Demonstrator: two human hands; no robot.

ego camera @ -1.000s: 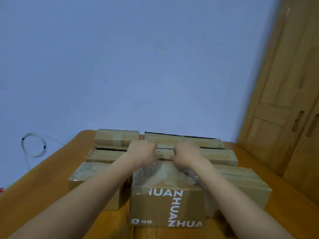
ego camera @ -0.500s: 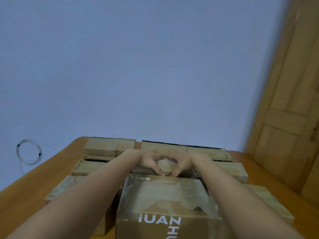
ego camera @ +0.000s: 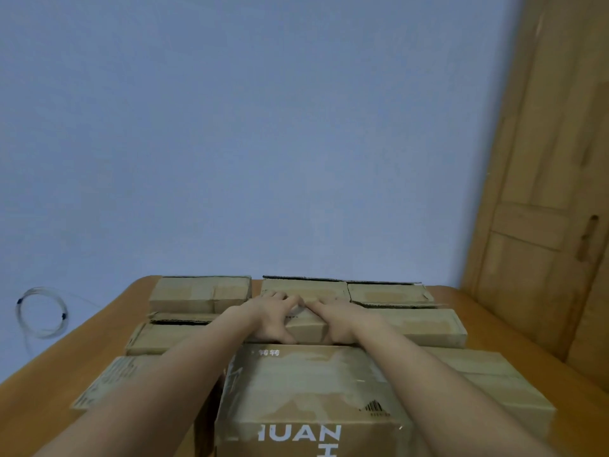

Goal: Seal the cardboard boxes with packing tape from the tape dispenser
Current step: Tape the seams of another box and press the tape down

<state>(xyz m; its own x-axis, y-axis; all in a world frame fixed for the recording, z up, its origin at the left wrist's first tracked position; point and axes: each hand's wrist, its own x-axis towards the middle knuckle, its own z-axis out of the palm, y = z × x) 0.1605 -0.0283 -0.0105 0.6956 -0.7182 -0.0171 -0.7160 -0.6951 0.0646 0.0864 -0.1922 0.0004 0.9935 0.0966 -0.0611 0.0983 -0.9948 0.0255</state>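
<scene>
Two hands reach over the near box (ego camera: 313, 390), a taped carton with white "HUAN" lettering at the near centre of the wooden table (ego camera: 514, 328). Left hand (ego camera: 272, 316) and right hand (ego camera: 339, 319) lie side by side on the box just beyond it (ego camera: 306, 326), fingers stretched fairly flat along its top, fingertips nearly meeting at the far edge, thumbs down the near side. They look pressed on rather than gripping, though blur makes the contact hard to judge. More cardboard boxes sit in rows around: far-left box (ego camera: 199, 291), far-right box (ego camera: 389, 293) with flaps slightly open, mid-left box (ego camera: 164, 336), mid-right box (ego camera: 428, 326), near-left box (ego camera: 108, 380), near-right box (ego camera: 494, 384). Coiled thin cable (ego camera: 41, 313) hangs on the blue wall at left. Wooden door (ego camera: 553, 192) at right.
</scene>
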